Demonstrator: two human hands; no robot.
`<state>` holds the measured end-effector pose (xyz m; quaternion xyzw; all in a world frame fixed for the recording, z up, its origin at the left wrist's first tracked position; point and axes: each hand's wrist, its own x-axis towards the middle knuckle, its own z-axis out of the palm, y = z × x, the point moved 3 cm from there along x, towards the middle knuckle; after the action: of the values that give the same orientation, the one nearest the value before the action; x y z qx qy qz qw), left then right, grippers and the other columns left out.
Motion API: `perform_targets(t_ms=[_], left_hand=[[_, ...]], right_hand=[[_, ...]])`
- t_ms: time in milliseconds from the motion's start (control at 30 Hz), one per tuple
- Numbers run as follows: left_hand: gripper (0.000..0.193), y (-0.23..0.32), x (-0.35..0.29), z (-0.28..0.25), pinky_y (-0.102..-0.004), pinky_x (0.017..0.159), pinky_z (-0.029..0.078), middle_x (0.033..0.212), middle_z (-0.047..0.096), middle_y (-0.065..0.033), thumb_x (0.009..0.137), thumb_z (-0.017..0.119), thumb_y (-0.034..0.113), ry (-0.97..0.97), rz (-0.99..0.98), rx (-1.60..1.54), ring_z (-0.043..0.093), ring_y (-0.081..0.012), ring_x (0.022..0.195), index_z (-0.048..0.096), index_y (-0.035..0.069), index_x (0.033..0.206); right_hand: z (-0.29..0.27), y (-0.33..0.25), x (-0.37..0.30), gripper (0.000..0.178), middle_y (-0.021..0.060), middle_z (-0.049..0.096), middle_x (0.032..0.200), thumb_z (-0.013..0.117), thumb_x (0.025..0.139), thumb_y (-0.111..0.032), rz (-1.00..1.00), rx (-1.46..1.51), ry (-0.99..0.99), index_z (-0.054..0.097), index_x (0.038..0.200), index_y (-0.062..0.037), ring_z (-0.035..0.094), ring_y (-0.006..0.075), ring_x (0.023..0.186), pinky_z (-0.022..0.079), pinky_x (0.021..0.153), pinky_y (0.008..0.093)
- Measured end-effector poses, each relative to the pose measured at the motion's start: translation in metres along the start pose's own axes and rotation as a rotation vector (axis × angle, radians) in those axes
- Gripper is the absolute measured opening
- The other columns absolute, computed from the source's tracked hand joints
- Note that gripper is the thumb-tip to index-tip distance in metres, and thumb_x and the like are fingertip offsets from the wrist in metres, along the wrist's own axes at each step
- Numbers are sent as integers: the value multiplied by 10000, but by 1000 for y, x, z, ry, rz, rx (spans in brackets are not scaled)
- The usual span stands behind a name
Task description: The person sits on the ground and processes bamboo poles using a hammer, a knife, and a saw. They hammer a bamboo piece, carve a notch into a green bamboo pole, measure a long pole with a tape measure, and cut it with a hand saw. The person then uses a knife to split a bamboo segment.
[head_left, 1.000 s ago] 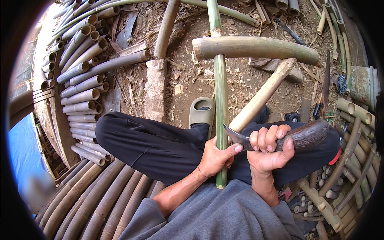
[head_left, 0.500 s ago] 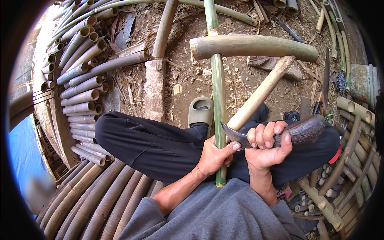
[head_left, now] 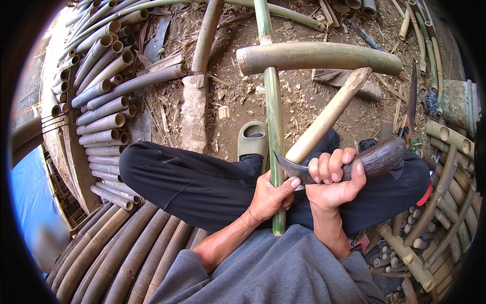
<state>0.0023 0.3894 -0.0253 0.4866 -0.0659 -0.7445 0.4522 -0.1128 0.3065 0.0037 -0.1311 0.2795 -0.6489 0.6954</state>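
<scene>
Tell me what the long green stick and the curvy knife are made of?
The green stick looks like fresh bamboo: smooth green skin with ringed joints. The knife in the right hand seems to have a dark, dull metal blade, and its glossy brown handle could be wood or horn; that is hard to tell. The left hand grips the stick.

green bamboo pole (head_left: 274, 101) top cut off by frame, knife (head_left: 377, 158) handle hidden in right hand (head_left: 334, 185)
</scene>
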Motion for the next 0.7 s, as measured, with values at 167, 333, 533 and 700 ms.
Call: perform_targets(t_ms=[167,333,533,700], left_hand=[[307,-7,1,-4,-241,407,402,637,530,-8,920,719,242,-52,-4,-73,488,-83,456,525,20,1005],[304,0,0,1,-239,414,408,641,534,-4,896,744,212,-33,-10,-49,500,-80,470,523,24,985],[328,6,1,1,-237,415,410,644,531,0,852,789,175,14,-19,15,505,-75,475,520,20,959],[336,4,3,0,-235,415,409,630,527,-1,845,796,173,-3,-36,-9,506,-77,472,516,24,955]], right_hand=[[5,8,-1,230,-39,311,569,472,953,-365,26,-11,-28,481,930,-137,249,91,451,279,454,289],[8,-1,-5,280,-33,343,592,500,959,-409,-32,-42,-110,481,954,-130,290,99,478,298,472,296],[11,-15,-13,296,-21,369,614,519,967,-420,-84,-132,-167,473,970,-128,304,107,498,307,507,303],[7,-14,-15,284,-18,369,616,521,964,-404,-64,-127,-157,467,964,-125,302,107,498,305,507,305]])
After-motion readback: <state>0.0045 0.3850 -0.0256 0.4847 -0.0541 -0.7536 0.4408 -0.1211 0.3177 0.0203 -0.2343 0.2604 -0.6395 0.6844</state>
